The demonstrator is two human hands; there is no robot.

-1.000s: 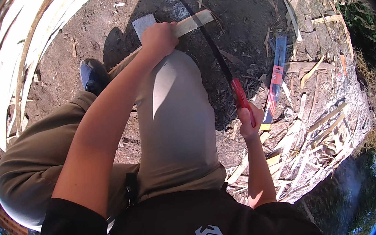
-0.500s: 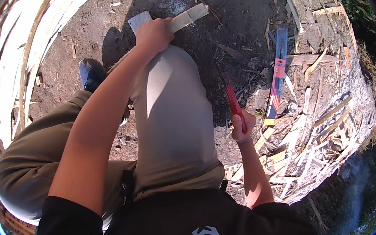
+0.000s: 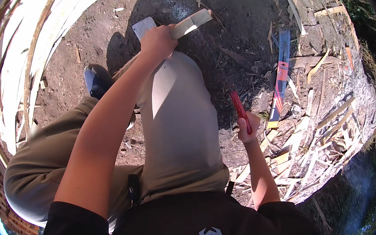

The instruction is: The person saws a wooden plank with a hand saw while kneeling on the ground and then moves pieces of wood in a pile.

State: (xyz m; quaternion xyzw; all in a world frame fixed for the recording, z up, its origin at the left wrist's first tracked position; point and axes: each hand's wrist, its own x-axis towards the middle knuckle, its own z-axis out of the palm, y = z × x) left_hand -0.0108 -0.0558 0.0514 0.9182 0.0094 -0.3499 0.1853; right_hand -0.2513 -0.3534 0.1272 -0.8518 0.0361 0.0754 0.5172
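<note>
The fingers of the left hand (image 3: pixel 158 41) curl tight around a pale, flat strip of split wood (image 3: pixel 192 23), gripping it near one end so that the free end juts out to the right over the bare soil, just past the knee of the beige trouser leg (image 3: pixel 176 119). A small pale slab (image 3: pixel 144 27) lies on the ground just beside that hand, at its left. The right hand (image 3: pixel 247 129) is closed in a fist on the red handle of a knife (image 3: pixel 240 109), held low beside the right thigh; the handle points up and away, and its blade is lost against the dark shadow on the dirt, so I cannot tell its line. Just right of this hand lies a long blue and orange tool (image 3: pixel 281 76) on the ground, among a scatter of pale wood offcuts (image 3: pixel 312 149). A dark shoe (image 3: pixel 95 80) rests on the soil left of the knee.
</note>
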